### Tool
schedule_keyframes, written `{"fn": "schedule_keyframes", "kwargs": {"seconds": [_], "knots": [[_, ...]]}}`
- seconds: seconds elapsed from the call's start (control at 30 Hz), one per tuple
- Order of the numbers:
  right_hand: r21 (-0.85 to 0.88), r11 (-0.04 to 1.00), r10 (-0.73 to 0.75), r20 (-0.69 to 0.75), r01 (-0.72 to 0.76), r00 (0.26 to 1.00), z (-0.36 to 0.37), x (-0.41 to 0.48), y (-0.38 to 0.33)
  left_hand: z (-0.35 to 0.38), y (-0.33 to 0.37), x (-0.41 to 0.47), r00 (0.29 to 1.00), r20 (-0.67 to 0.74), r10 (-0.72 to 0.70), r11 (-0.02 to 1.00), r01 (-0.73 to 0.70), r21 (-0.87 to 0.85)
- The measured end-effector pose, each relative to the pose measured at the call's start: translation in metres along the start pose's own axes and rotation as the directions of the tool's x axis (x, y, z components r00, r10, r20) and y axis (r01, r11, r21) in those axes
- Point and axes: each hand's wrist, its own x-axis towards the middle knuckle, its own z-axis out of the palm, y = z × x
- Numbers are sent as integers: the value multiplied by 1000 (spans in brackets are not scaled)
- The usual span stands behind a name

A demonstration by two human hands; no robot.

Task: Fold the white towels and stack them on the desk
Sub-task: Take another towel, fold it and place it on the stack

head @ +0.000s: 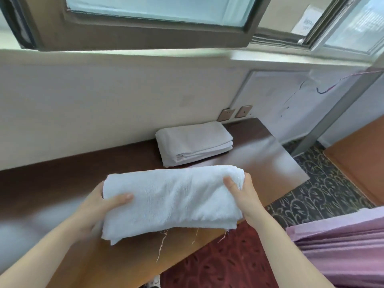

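Above the near worktop (pixel 259 163) edge, left hand (pixel 97 206) and right hand (pixel 243 194) each grip an end of a folded towel (pixel 172 202), long axis left-right, the stack (pixel 193 142) lying beyond, right hand nearer.

Legible text: none.
We find one paper notice (pixel 307 20) posted beside the right-hand window (pixel 353 26); its dark print is too blurred for us to read.

Left hand (pixel 92 209) half under towel (pixel 172 200)

The left hand (pixel 97 206) and right hand (pixel 245 194) grip the towel (pixel 172 200) at its ends, thumbs on top.
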Motion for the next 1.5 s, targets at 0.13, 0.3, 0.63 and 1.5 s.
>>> {"fn": "schedule_keyframes", "kwargs": {"seconds": [0.13,0.3,0.63,1.5], "knots": [[-43,999,-28,-64,26,998,-48,69,-18,41,40,64,999,-31,26,998,-28,-53],[-98,994,-49,-112,38,992,-77,147,-44,85,88,128,977,-210,-35,990,6,-137],[-254,962,-89,40,96,995,-66,313,-79,116,122,215,926,-373,-53,981,-21,-193],[-481,204,-627,604,852,492,19,362,-19,191,79,292,811,-290,508,56,305,951]]}}
